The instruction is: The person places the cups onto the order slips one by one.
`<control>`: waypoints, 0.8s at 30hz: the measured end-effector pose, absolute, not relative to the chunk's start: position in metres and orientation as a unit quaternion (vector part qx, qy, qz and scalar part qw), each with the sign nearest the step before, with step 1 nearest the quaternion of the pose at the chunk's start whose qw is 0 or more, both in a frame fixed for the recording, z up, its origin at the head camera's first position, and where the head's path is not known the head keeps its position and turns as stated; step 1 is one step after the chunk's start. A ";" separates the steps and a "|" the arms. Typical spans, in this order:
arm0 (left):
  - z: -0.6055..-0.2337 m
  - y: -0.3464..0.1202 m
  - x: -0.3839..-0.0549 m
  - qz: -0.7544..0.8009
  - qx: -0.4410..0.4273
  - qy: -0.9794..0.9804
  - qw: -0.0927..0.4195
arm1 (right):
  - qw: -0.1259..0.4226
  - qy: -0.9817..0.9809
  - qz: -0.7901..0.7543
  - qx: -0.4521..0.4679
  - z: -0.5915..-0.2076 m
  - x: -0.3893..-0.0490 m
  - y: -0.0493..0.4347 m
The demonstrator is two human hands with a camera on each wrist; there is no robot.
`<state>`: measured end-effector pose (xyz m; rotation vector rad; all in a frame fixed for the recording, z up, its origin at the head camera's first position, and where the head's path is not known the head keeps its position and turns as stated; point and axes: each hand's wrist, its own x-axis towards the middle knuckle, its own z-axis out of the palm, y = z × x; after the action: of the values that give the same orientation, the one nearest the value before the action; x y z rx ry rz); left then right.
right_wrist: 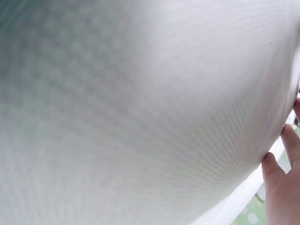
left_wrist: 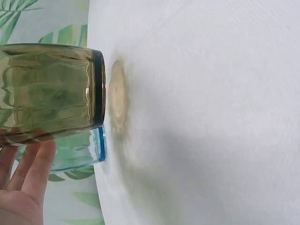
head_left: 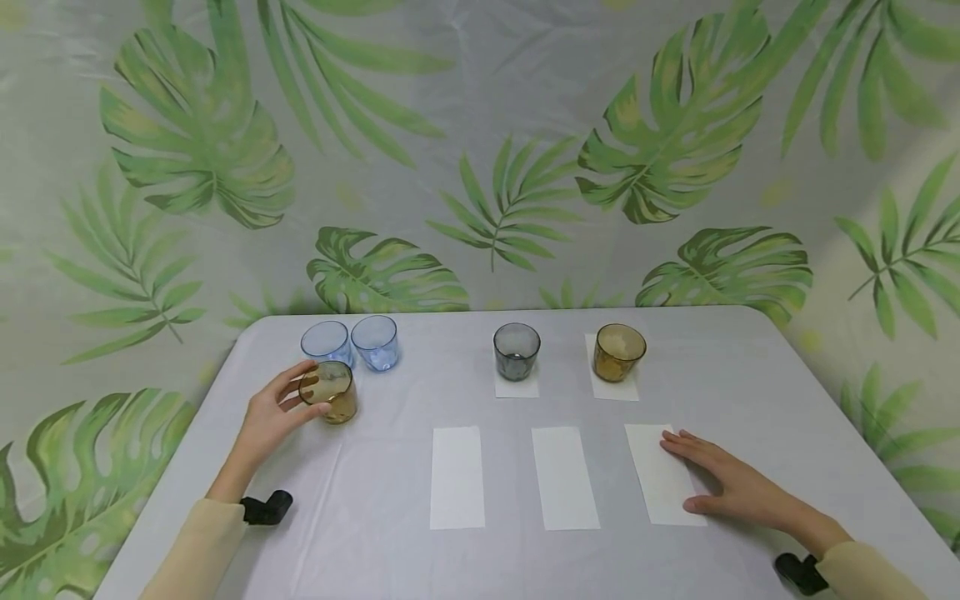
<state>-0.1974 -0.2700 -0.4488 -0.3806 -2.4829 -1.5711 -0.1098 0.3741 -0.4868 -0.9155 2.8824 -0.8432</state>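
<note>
My left hand (head_left: pixel 272 417) holds an amber glass (head_left: pixel 341 406) between thumb and fingers at the table's left. In the left wrist view a gap and a shadow lie between the base of this amber glass (left_wrist: pixel 51 91) and the white cloth. Just behind it stand two blue glasses, one partly hidden (head_left: pixel 326 335) and one in full view (head_left: pixel 377 343). My right hand (head_left: pixel 731 483) rests with fingers extended over the rightmost front paper (head_left: pixel 660 479), holding nothing. Fingertips (right_wrist: pixel 271 161) touch the white cloth in the right wrist view.
A grey glass (head_left: pixel 517 354) stands on a back paper (head_left: pixel 517 390), and another amber glass (head_left: pixel 618 354) on the back paper (head_left: pixel 617 392) to its right. Two more papers, left (head_left: pixel 457 479) and middle (head_left: pixel 566 479), lie in the front row. A leaf-patterned cloth (head_left: pixel 510 108) hangs behind the table.
</note>
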 end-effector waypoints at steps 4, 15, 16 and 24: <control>-0.443 -0.258 -0.198 -0.534 -0.148 -0.829 0.082 | 0.002 0.918 -0.271 -0.289 -0.487 -0.109 0.374; -0.436 -0.225 -0.193 -0.533 -0.209 -0.818 0.054 | 0.015 0.924 -0.269 -0.273 -0.484 -0.109 0.374; -0.436 -0.222 -0.193 -0.532 -0.214 -0.818 0.054 | 0.016 0.924 -0.269 -0.272 -0.484 -0.109 0.374; -0.410 -0.192 -0.181 -0.535 -0.244 -0.808 0.044 | 0.019 0.928 -0.266 -0.261 -0.483 -0.108 0.373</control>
<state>-0.1813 -0.1916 -0.4104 -0.7468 -2.4683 -1.6355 -0.1077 0.3727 -0.4834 -0.8116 2.8798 -0.8262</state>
